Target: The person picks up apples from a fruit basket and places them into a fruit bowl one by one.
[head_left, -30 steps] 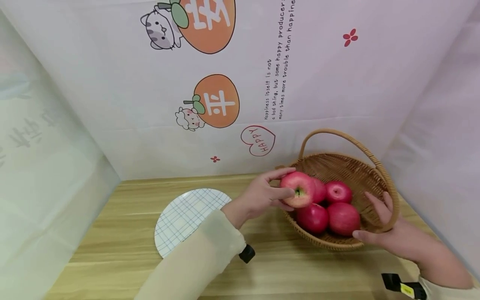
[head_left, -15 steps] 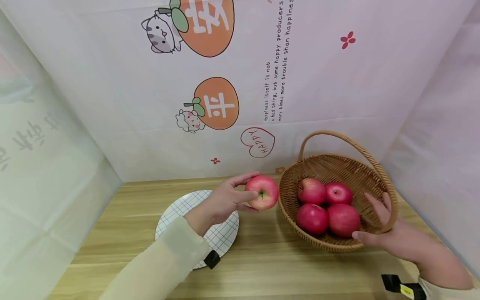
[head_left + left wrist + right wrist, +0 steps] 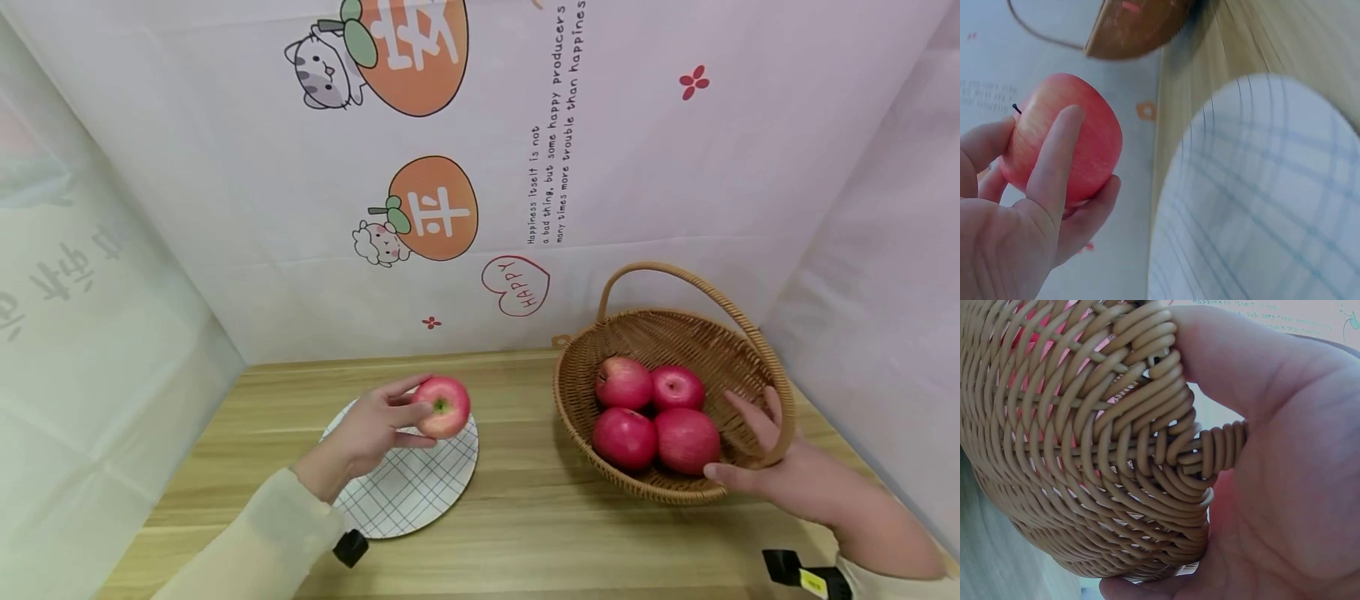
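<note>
the left hand (image 3: 371, 433) grasps a red apple (image 3: 446, 407) between thumb and fingers, the fruit out at the fingertips, over the far part of the plate (image 3: 423, 492); it seems clear of the plate, though the gap is hard to judge. well to the right of the plate, the right hand (image 3: 798, 477) holds the rim of the basket (image 3: 720, 350), where four more apples (image 3: 687, 440) lie. the left hand hides part of the plate, and the left wrist view cuts off its edge.

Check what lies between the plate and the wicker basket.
Bare wood-grain tabletop lies between the grid-patterned plate and wicker basket, in the head view.
</note>
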Demonstrator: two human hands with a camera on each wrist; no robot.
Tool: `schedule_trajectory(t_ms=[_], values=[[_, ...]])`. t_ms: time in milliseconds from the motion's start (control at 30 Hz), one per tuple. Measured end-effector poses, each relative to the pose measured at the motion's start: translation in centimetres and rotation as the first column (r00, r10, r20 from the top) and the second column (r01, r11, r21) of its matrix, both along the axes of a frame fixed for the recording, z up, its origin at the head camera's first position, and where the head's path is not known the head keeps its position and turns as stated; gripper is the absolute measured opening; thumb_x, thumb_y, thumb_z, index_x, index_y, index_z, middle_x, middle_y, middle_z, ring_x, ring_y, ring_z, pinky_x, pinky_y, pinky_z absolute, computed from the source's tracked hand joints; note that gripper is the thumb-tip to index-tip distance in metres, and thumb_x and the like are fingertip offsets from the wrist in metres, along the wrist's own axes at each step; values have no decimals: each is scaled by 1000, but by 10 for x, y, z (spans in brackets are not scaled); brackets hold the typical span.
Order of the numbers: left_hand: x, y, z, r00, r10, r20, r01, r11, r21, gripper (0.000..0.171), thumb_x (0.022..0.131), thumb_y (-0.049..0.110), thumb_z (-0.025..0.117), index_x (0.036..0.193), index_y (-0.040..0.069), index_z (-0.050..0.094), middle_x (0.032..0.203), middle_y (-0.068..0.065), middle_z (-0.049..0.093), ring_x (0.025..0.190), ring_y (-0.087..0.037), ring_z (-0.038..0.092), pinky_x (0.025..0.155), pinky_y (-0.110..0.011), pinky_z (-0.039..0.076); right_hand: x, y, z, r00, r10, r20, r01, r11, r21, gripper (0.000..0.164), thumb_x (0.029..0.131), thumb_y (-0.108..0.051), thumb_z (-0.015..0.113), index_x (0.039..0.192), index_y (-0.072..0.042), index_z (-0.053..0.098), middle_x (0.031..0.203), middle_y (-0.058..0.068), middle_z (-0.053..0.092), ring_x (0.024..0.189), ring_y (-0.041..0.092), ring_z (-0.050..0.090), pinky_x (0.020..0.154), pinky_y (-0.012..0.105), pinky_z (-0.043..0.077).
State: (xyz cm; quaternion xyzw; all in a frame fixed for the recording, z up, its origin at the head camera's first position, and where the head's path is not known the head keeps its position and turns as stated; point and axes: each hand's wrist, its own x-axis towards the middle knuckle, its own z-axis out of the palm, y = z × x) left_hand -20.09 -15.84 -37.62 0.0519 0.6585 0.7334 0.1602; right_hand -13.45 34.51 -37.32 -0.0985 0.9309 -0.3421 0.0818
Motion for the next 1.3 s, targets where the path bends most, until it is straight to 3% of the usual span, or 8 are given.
schedule_trajectory(t_ms=[267,467,733,1100,1300], values=[[-2,-52,-10,991,125,50,-124,992,-18,62,100,1,57,156,7,32,141,-29,35,98,-33,65,86,-50,55,0,0,0,1000,-3,2,3,1000,0,105,92,-35,72,160,-14,-5,149,31,-37,128,73,-11,82,86,23],[-9,-74,-11,976,200,81,-201,980,4,63,103,3,54,159,9,24,149,-28,28,100,-29,66,86,-44,56,-1,0,-1,1000,-5,-5,5,1000,2,106,91,-35,73,160,-13,-4,149,32,-35,128,73,-8,84,86,22],[-19,-77,-20,955,264,132,-263,964,-25,62,102,3,55,158,12,29,152,-25,26,99,-33,66,85,-43,56,-1,0,-1,1000,-6,-8,6,1000,6,106,91,-36,73,160,-13,-4,149,32,-35,126,75,-6,84,87,22],[-30,-75,-28,929,335,158,-324,942,-92,60,101,7,58,156,18,36,152,-23,28,115,-38,54,86,-45,56,0,1,-1,1000,0,2,0,1000,-8,105,92,-34,72,160,-12,-4,149,32,-36,128,73,-12,83,87,21],[-34,-73,-32,933,328,151,-314,943,-105,60,102,7,57,157,16,35,152,-25,28,119,-41,51,87,-46,56,-1,1,-1,1000,-2,-3,2,1000,3,105,92,-35,72,160,-12,-3,149,32,-35,127,74,-9,83,86,23]])
